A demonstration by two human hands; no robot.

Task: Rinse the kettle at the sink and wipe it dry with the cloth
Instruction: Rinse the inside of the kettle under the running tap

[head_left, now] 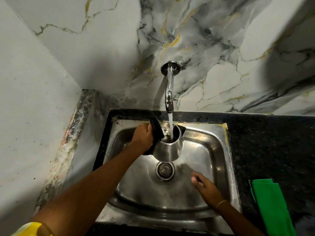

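Left fingers (144,133) wrap the kettle (168,147) handle (right hand (204,184) loose, empty); wet steel probably slippery, growing heavier.

Your steel kettle (168,147) sits upright under the stream, lid open; green cloth (271,206) lies on the tabletop right of the sink (219,160).

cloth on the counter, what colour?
Bright green cloth, plain, lying on the dark counter right of the sink; head view.
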